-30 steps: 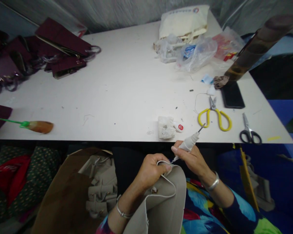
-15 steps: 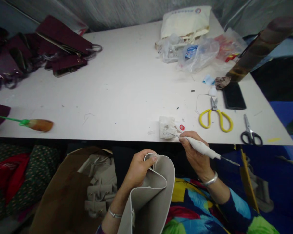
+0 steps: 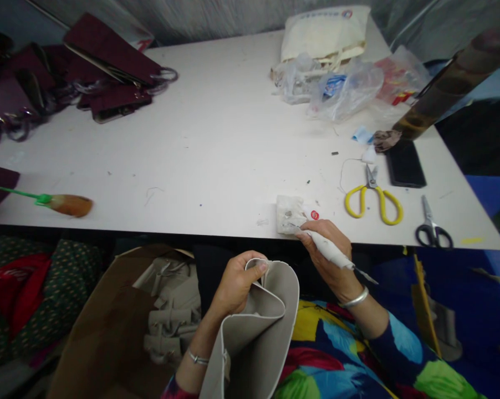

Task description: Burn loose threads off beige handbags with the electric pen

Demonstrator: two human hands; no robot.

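Observation:
My left hand [image 3: 236,280] is closed on the top edge of a folded grey leather piece [image 3: 256,327] held over my lap, below the table edge. A thin white thread loops at that edge. My right hand [image 3: 328,255] grips a white-handled awl [image 3: 331,252], its tip pressed into a white waxy block [image 3: 287,215] at the front edge of the white table [image 3: 217,144]. A small round red-and-white cap [image 3: 314,214] lies just right of the block.
Yellow scissors [image 3: 373,198], black scissors [image 3: 433,227] and a black phone [image 3: 404,164] lie at the right. Plastic bags [image 3: 341,83] and a cream bag [image 3: 325,34] sit at the back. Maroon bags [image 3: 83,77] are stacked far left; a wooden-handled green tool [image 3: 59,203] lies front left. A brown box of grey bags [image 3: 167,316] stands below.
My right hand lifted the awl away from the leather edge and turned it so the tip goes into the white block. My left hand raised and opened out the leather piece.

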